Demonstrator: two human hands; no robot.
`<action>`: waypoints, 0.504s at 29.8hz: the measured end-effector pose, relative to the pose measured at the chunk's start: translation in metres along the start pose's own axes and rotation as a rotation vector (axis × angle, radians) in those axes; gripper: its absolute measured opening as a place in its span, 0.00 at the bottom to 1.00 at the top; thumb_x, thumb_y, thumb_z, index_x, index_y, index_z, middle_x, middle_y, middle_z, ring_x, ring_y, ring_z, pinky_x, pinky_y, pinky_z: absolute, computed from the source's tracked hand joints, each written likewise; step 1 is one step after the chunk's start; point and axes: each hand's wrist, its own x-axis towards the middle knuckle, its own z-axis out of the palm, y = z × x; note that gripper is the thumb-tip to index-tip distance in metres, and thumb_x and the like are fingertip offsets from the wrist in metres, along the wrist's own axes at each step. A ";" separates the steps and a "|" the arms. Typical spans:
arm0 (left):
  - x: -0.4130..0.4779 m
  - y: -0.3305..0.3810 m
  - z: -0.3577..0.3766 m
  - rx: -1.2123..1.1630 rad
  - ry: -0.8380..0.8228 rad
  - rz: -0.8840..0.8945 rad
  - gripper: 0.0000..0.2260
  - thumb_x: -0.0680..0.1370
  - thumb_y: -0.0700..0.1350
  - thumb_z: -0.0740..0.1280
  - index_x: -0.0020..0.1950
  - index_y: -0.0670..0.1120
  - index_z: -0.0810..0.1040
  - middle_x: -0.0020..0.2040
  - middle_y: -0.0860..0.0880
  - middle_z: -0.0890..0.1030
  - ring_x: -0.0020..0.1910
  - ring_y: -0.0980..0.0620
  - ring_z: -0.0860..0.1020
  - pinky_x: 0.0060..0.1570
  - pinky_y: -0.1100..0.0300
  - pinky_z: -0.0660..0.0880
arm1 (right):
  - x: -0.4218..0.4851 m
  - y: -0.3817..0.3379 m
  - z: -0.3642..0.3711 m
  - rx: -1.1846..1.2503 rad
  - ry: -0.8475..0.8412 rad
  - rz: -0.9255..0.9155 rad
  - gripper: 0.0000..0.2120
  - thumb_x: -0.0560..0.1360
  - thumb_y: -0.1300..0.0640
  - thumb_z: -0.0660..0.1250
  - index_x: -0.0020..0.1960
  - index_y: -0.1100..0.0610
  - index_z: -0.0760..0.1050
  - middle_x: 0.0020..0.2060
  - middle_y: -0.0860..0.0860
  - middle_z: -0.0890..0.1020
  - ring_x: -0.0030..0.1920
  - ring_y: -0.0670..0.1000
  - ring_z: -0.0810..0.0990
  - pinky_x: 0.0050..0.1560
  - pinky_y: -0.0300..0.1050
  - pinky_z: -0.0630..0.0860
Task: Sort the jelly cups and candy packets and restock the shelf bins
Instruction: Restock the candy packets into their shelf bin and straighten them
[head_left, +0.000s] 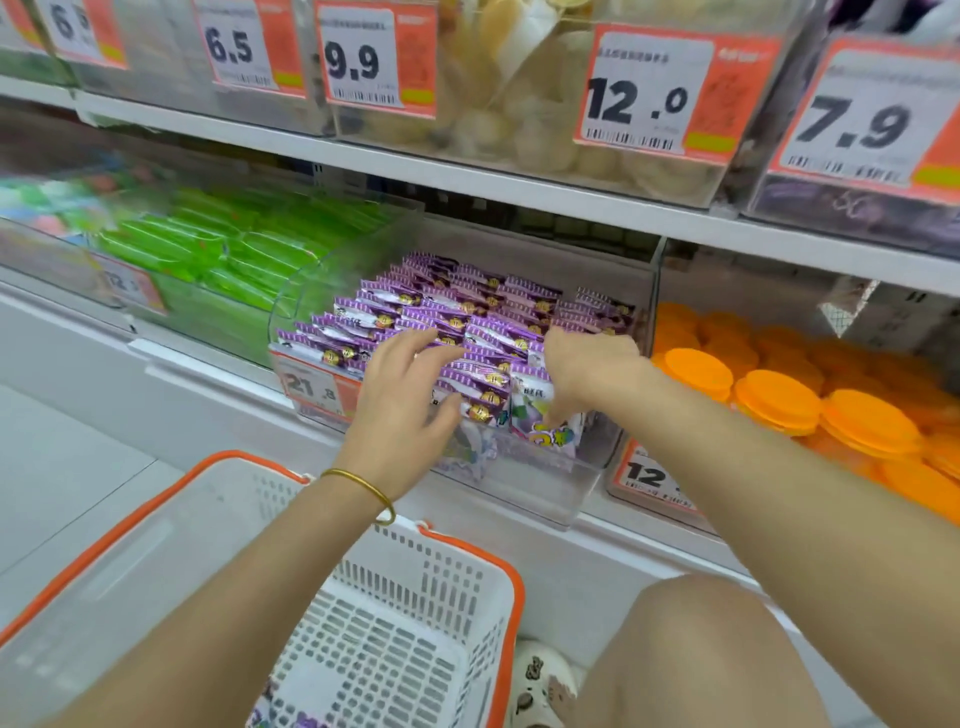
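Nearest, at 6 o'clock, sits a white basket (470, 564) with an orange rim. Above it the left hand (400, 397) lies spread, fingers straight, on the purple candy packets (467, 312) filling the clear bin (545, 493), while the right hand (587, 371) curls its fingers round the front packet (532, 410). Orange jelly cups (779, 400) lie at 3 o'clock, green packets (208, 249) at 10 o'clock.

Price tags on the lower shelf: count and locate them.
3: blurred tag below the green packets; 21.8 tag below the purple packets, beside the left hand; 12 tag below the orange cups, partly behind the right arm. Others may be hidden.
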 end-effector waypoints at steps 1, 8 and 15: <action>-0.001 0.000 -0.003 -0.002 0.023 -0.001 0.18 0.73 0.44 0.62 0.61 0.42 0.76 0.63 0.42 0.73 0.66 0.42 0.67 0.66 0.62 0.53 | 0.003 -0.002 0.005 -0.061 0.004 0.030 0.39 0.67 0.43 0.75 0.67 0.59 0.60 0.53 0.52 0.75 0.56 0.58 0.74 0.51 0.52 0.69; -0.020 -0.011 -0.043 0.022 0.208 0.009 0.14 0.71 0.40 0.60 0.55 0.44 0.78 0.60 0.44 0.75 0.63 0.45 0.70 0.64 0.70 0.54 | -0.035 0.004 -0.021 -0.061 0.181 -0.027 0.37 0.66 0.45 0.76 0.66 0.61 0.64 0.61 0.57 0.71 0.63 0.60 0.69 0.55 0.55 0.71; -0.109 -0.095 -0.070 0.137 -0.096 -0.276 0.14 0.68 0.38 0.61 0.51 0.41 0.81 0.58 0.40 0.77 0.60 0.42 0.71 0.61 0.55 0.62 | -0.081 -0.095 0.029 0.448 0.228 -0.640 0.16 0.75 0.51 0.67 0.61 0.50 0.71 0.50 0.49 0.78 0.51 0.53 0.76 0.53 0.52 0.75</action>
